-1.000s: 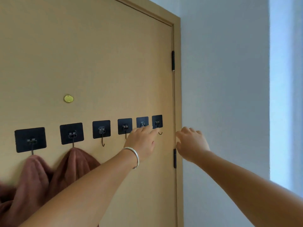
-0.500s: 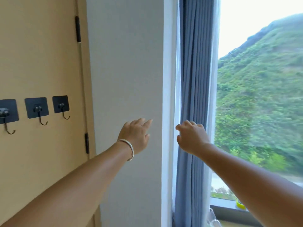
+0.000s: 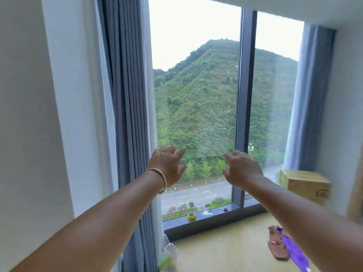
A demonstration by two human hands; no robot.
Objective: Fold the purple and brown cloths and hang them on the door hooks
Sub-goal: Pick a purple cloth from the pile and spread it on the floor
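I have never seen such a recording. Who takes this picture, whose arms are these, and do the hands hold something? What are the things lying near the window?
There is no machine here. A person wears one wide-angle camera on the head, so the picture shows what they see, with their own arms stretched forward.

The left hand, with a bracelet on the wrist, and the right hand are both open with fingers spread. They hold nothing and hang in the air in front of a large window with grey curtains.

On the window sill lie a yellow roll of tape and what looks like scissors. At the lower right, on a light surface, lie a purple cloth and a brown cloth, partly hidden by the right arm. A wooden box stands on the right.
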